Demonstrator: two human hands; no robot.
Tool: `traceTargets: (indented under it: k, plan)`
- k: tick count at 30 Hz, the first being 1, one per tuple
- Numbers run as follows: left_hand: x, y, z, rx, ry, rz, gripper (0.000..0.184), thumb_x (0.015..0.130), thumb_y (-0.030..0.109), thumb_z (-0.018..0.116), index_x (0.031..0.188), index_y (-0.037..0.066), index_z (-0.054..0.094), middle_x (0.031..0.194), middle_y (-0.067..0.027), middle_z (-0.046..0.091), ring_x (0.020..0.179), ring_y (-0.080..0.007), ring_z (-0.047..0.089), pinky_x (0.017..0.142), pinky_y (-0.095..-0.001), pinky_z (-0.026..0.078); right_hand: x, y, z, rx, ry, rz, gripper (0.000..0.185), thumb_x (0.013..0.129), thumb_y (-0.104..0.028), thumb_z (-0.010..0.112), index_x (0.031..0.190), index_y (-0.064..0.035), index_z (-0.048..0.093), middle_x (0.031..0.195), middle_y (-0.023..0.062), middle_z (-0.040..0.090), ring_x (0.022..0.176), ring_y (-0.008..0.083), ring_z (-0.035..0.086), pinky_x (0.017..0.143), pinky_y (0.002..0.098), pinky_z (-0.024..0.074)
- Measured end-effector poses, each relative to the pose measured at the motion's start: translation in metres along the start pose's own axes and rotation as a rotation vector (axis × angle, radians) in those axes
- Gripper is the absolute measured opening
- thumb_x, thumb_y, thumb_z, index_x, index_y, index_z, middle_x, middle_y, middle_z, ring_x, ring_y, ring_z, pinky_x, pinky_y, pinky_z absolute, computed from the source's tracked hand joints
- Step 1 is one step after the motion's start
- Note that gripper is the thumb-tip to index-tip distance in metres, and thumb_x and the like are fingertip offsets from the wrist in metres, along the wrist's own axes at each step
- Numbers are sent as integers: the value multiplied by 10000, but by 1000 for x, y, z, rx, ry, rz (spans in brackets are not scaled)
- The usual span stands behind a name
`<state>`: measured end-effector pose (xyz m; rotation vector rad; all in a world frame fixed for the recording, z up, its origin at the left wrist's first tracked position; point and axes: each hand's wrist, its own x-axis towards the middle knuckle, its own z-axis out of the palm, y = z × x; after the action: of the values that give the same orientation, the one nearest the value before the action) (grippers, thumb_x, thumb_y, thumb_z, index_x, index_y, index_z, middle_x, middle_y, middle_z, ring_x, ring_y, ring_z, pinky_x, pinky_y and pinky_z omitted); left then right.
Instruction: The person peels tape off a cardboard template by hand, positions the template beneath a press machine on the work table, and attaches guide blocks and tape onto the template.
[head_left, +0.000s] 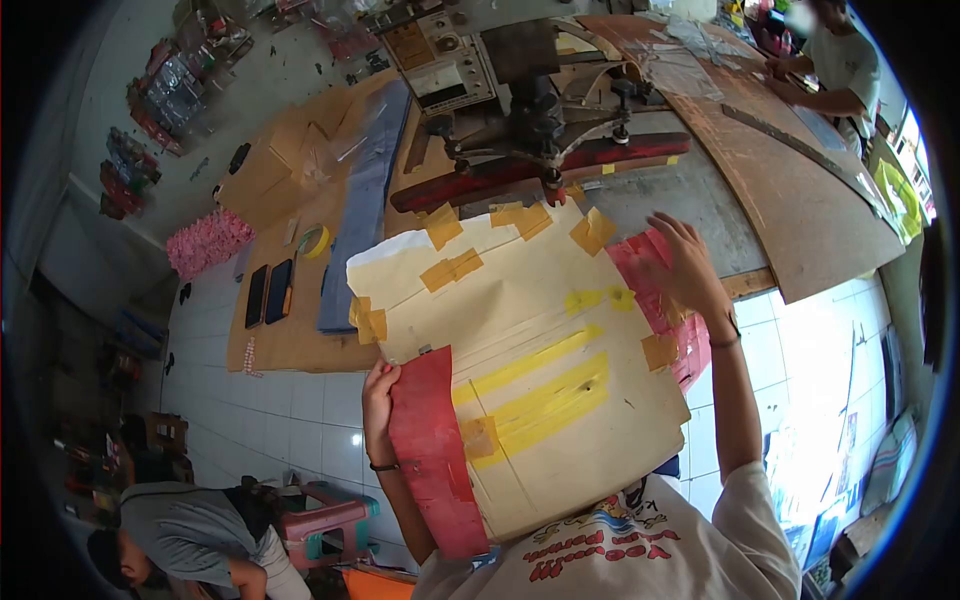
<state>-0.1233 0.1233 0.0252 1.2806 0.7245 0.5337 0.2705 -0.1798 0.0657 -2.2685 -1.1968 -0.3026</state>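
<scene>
A large cream cardboard sheet (540, 330), patched with brown and yellow tape, lies tilted between my body and the machine. Down its left side runs a red strip (425, 450). My left hand (380, 400) grips the left edge of the sheet by this strip, thumb on top and the other fingers mostly hidden. At the sheet's upper right, a crinkled pink-red strip (640, 262) sticks out. My right hand (685, 268) is over that strip with its fingers stretched out; whether it touches is hard to tell.
Ahead stands a machine with a red-edged pressing bar (545, 168) and a control box (440, 65). Blue folded material (365, 190), phones (268, 292) and a tape roll (315, 240) lie on the left table. One person (840, 70) works at upper right; another (190, 530) bends at lower left beside a stool (325, 525).
</scene>
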Motion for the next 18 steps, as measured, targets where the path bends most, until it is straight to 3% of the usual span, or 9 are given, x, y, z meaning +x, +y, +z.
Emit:
traceTargets:
  k: [2, 5, 8, 11, 14, 17, 18]
  plan:
    - [2, 6, -3, 14, -41, 15, 426, 954, 79, 501, 1362, -40, 510, 1280, -96, 612, 1153, -146, 579, 997, -252, 421, 18, 3, 10, 22, -56, -75, 642, 832, -449, 739, 1310, -46, 591, 1390, 105, 531, 1319, 324, 429, 1128, 444, 293]
    - [2, 8, 4, -142, 24, 117, 255, 947, 109, 541, 1156, -20, 607, 1068, -55, 664, 959, -121, 645, 856, -243, 499, 39, 0, 8, 31, -244, -157, 587, 852, -526, 697, 1169, -33, 668, 1370, 122, 543, 1302, 301, 446, 1157, 444, 235]
    - [6, 11, -7, -82, -81, 70, 346, 955, 94, 516, 1275, -37, 542, 1202, -85, 637, 1090, -147, 612, 970, -270, 457, 57, 5, 4, 117, -371, -270, 506, 847, -511, 710, 974, -21, 728, 1211, 91, 641, 1178, 313, 547, 1057, 427, 380]
    - [20, -8, -20, -134, -112, 22, 364, 954, 91, 510, 1293, -38, 531, 1201, -100, 642, 1082, -170, 631, 959, -289, 483, 74, -11, -15, 428, -711, 39, 487, 861, -501, 706, 893, -15, 728, 1000, 98, 706, 955, 300, 655, 885, 377, 505]
    - [12, 1, 3, -240, -25, -48, 262, 941, 89, 516, 1165, -27, 588, 1109, -101, 673, 1004, -170, 668, 904, -274, 519, 91, -9, 2, 273, -742, -29, 484, 857, -481, 723, 982, -14, 702, 838, 108, 717, 782, 266, 690, 738, 355, 546]
    - [10, -8, -8, -261, -65, -119, 378, 951, 90, 499, 1306, -40, 525, 1221, -124, 643, 1082, -200, 648, 946, -297, 505, 94, -11, 17, 303, -582, 55, 544, 842, -481, 740, 1108, -15, 652, 798, 130, 716, 814, 230, 699, 755, 368, 541]
    - [14, -9, -9, -293, -123, -104, 407, 952, 90, 506, 1335, -46, 506, 1229, -124, 638, 1110, -192, 627, 989, -298, 471, 98, -10, 18, 355, -683, 17, 627, 818, -476, 760, 1204, -12, 591, 834, 146, 722, 823, 241, 703, 755, 375, 542]
